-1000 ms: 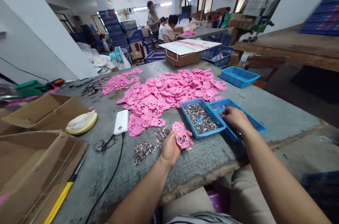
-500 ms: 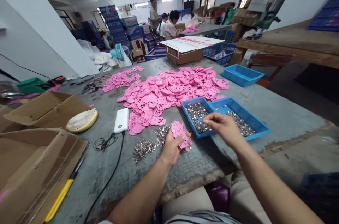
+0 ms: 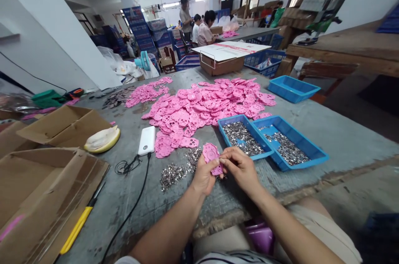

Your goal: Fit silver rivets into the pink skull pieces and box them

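My left hand (image 3: 202,176) holds a pink flat piece (image 3: 212,156) by its lower part, thumb on top. My right hand (image 3: 241,168) is at the right edge of that piece, with thumb and index finger pinched together; what they hold is too small to make out. Small shiny metal parts lie in a blue tray (image 3: 220,122) and in a second blue tray (image 3: 324,156) beside it. More metal parts form a loose heap (image 3: 172,176) left of my left hand. Behind the hands spreads a large pile of pink pieces (image 3: 199,104).
A white power bank (image 3: 146,141) with a black cable, a fruit rind (image 3: 102,139), cardboard boxes (image 3: 59,127) and a yellow-handled tool (image 3: 76,228) are at the left. Another blue tray (image 3: 293,88) stands back right. People sit and stand in the background.
My right hand has moved left from over the metal-filled tray to the pink piece in my left hand. The view has shifted slightly.
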Tool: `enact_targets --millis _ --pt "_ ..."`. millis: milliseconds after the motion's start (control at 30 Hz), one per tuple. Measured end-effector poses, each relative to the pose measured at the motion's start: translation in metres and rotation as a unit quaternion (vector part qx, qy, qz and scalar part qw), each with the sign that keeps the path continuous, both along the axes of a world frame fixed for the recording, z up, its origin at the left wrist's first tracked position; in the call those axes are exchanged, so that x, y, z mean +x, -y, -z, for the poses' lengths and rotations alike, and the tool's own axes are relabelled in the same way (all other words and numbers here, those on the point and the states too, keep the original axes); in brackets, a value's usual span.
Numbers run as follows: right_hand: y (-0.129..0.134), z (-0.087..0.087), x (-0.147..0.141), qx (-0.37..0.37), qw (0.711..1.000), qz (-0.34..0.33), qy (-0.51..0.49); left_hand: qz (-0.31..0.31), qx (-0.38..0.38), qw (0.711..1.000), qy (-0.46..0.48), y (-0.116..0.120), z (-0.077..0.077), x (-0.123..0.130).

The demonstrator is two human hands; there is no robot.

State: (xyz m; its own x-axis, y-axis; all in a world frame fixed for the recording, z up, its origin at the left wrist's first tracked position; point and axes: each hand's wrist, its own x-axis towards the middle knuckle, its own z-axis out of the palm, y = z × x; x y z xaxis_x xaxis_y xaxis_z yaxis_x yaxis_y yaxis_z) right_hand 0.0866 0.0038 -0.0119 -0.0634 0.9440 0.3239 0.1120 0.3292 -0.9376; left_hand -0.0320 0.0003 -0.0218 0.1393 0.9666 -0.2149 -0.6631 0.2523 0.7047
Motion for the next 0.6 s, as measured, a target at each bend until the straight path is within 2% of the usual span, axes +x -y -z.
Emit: enact_targets --millis 133,367,467,600 --pt "0.003 0.002 -0.001 0.022 1.000 0.012 -0.001 0.008 -0.007 1.000 0.010 0.001 -0.002 -0.001" --pt "0.005 0.010 0.002 0.155 0.983 0.054 0.082 -0.003 -0.006 1.000 -0.012 0.001 -0.002 0.000" --pt "0.005 0.011 0.003 0.174 0.977 0.056 0.108 -0.022 0.005 0.999 -0.031 0.001 -0.003 0.002" --pt "0.001 0.010 0.005 0.182 0.972 0.057 0.141 -0.015 0.019 0.999 -0.049 0.001 -0.003 0.002"
